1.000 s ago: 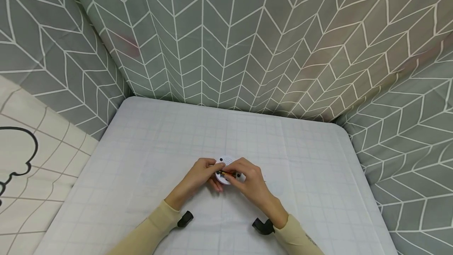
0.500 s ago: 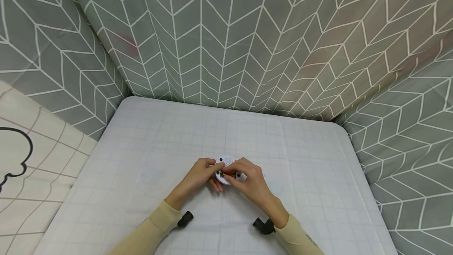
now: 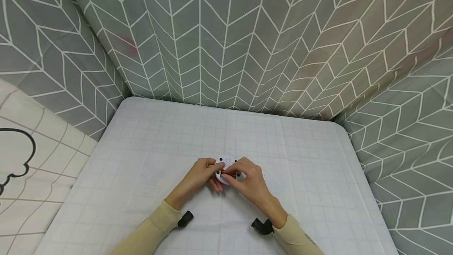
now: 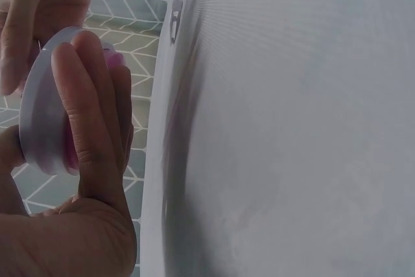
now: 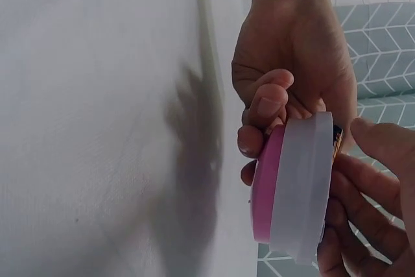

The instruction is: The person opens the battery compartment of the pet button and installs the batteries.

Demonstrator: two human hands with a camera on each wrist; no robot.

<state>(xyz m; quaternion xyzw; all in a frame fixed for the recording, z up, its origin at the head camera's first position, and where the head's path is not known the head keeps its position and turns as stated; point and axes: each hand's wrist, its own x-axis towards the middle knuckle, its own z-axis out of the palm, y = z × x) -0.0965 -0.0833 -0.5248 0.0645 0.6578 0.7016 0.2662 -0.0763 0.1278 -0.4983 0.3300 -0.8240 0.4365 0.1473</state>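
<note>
My left hand [image 3: 201,172] grips a small round device [image 3: 227,160] by its left edge, thumb on the top face and fingers beneath. That face is white, with a patch of small holes and dark round spots near its rim. The right wrist view shows a pink underside [image 5: 267,189] below the white body. My right hand [image 3: 250,175] bends over the same face, its thumb and fingertips pinching a black battery with gold markings [image 5: 337,141] against the device. In the head view, the fingers hide most of the battery and the recess around it.
The hands work above a table covered with a white cloth [image 3: 170,133]. Grey patterned curtains [image 3: 219,42] stand behind it and at both sides. Black wrist mounts [image 3: 262,226] show at both sleeves.
My right thumb and fingertips have shifted slightly left over the battery. Its dark and orange side showed between the fingers before; now a small red part shows. The left hand stays in place.
</note>
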